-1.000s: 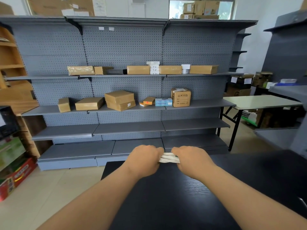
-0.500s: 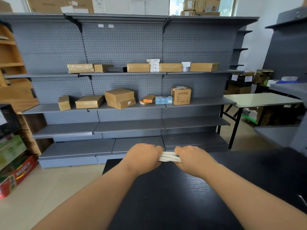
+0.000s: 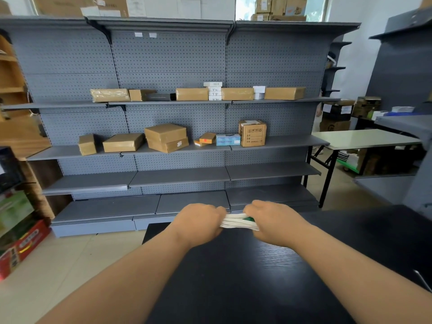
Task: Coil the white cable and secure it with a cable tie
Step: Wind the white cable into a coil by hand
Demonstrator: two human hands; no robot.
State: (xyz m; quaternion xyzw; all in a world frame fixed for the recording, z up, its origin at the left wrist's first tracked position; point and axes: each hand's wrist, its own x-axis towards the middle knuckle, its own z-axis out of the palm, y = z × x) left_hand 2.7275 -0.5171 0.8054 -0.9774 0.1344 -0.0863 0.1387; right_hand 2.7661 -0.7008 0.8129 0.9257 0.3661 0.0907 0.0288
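Both hands are up over the far end of the black wood-grain bench [image 3: 233, 277], close together, backs to camera. On one side the left hand [image 3: 198, 222] grips an end of the white cable [image 3: 235, 222], fingers curled round it. On the other side the right hand [image 3: 272, 220] grips the opposite end with the same curl. Cable is bunched into a flat bundle of several parallel strands running left-right between the two fists. Only the short middle stretch shows; both ends are hidden inside the hands. Bundle sits just above the bench's far edge; cannot tell if it touches the surface. Right at the right hand's fingers a small green piece [image 3: 249, 219] shows against the strands; too small to say whether it's the cable tie. Forearms bare, reaching in from the bottom corners.

Behind: grey metal pegboard shelving unit [image 3: 177, 54] across the back. Its middle shelf carries brown cardboard boxes [image 3: 164, 136] and a small light-blue box [image 3: 228, 139]. Shelf above has more brown parcels and a stack of small white boxes [image 3: 213, 91]. Off to the right, a pale-topped table with black legs [image 3: 364, 139]. On the tiled floor at left, a red printed carton [image 3: 22, 246].
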